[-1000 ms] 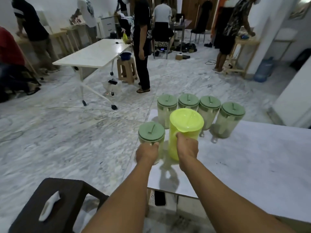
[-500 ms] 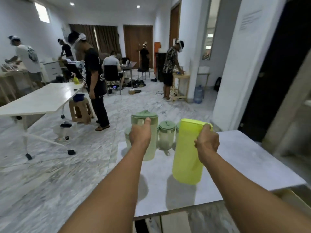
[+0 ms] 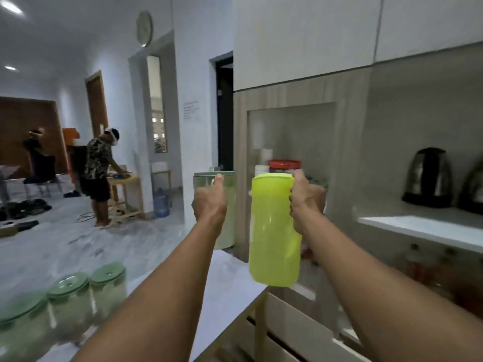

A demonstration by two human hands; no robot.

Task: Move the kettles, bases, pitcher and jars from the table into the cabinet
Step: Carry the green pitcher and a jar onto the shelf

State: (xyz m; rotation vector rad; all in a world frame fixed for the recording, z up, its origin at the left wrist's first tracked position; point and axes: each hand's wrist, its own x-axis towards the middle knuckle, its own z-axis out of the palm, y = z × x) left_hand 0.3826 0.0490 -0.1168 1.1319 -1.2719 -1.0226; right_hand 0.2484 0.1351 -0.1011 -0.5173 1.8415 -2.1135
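Note:
My right hand (image 3: pixel 305 202) grips the handle of a lime-yellow pitcher (image 3: pixel 273 231), held up in the air in front of a wood-framed cabinet niche (image 3: pixel 292 137). My left hand (image 3: pixel 209 205) holds a clear jar with a green lid (image 3: pixel 227 184) at the same height, left of the pitcher. Three more green-lidded jars (image 3: pixel 69 304) stand on the white table (image 3: pixel 230 283) at the lower left. Two dark steel kettles (image 3: pixel 428 178) sit on a white shelf (image 3: pixel 418 228) to the right.
Inside the niche stand a red-lidded container (image 3: pixel 285 165) and white cups (image 3: pixel 261 168). A slatted wooden frame (image 3: pixel 274 325) lies below the pitcher. A person (image 3: pixel 100 176) works at a wooden stand across the marble floor, by a blue water bottle (image 3: pixel 160 203).
Both hands lifted the pitcher and a jar off the table. The view swung right from the open room to the cabinet wall, and both objects now hang before the niche.

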